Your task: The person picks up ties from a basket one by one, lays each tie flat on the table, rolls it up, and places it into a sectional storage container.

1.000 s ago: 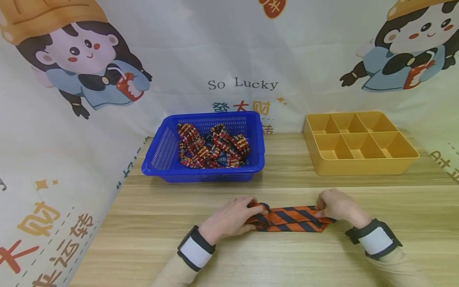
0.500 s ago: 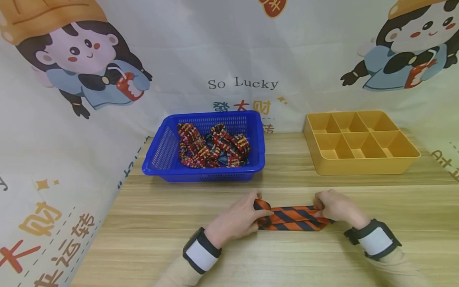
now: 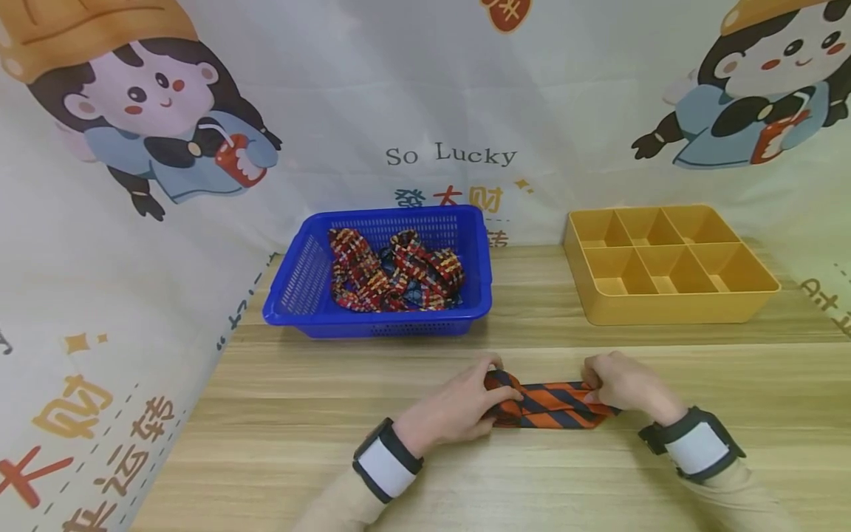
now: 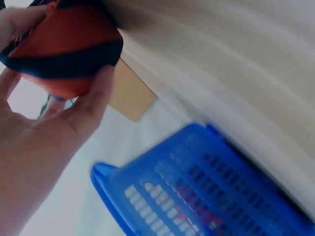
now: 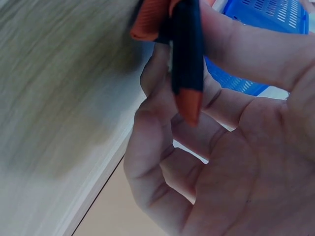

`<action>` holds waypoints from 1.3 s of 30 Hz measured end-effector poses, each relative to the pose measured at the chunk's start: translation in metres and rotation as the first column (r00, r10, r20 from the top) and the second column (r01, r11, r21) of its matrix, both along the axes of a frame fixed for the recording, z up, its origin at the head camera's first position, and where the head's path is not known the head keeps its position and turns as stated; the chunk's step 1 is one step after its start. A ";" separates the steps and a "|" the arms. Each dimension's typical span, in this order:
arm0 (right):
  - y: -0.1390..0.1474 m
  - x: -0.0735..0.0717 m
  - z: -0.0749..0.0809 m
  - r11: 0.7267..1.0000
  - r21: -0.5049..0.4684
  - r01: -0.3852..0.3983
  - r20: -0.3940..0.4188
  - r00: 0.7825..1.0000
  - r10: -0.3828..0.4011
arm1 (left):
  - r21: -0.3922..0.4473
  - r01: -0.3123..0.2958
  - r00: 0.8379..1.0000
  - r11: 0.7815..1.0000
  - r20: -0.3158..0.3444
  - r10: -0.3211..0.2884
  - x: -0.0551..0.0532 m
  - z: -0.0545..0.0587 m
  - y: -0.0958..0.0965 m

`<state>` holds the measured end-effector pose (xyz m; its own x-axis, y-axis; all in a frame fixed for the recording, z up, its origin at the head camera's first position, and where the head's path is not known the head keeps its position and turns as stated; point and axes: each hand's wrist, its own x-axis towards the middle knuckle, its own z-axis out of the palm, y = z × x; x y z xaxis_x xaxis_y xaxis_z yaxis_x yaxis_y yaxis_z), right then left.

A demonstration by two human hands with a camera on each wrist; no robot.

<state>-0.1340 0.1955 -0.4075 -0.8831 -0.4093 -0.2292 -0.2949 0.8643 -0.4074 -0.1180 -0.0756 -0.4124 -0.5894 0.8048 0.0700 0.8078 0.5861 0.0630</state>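
An orange and navy striped necktie [image 3: 555, 403] lies on the table, its left part rolled up and its right part flat. My left hand [image 3: 459, 403] grips the roll, with fingers and thumb curled about it. In the left wrist view the rolled tie [image 4: 69, 49] sits between the fingers and thumb. My right hand [image 3: 628, 380] pinches the tie's right end. Seen from the right wrist, the tie's pointed tip [image 5: 189, 103] sticks out past the thumb, over the curled fingers.
Behind the left hand stands a blue plastic basket [image 3: 379, 318] holding crumpled plaid ties [image 3: 359, 258]. A yellow box [image 3: 671, 309] with several compartments stands at the back right. A printed cloth [image 3: 332, 111] hangs behind the wooden table [image 3: 266, 443].
My left hand has moved to the right along with the roll, and the flat stretch of tie has become shorter. The right hand has barely moved.
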 end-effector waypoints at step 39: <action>-0.035 0.011 0.012 0.806 -0.590 -0.051 0.111 0.983 0.143 | 0.253 -0.197 0.978 0.947 0.119 0.172 0.001 0.002 0.030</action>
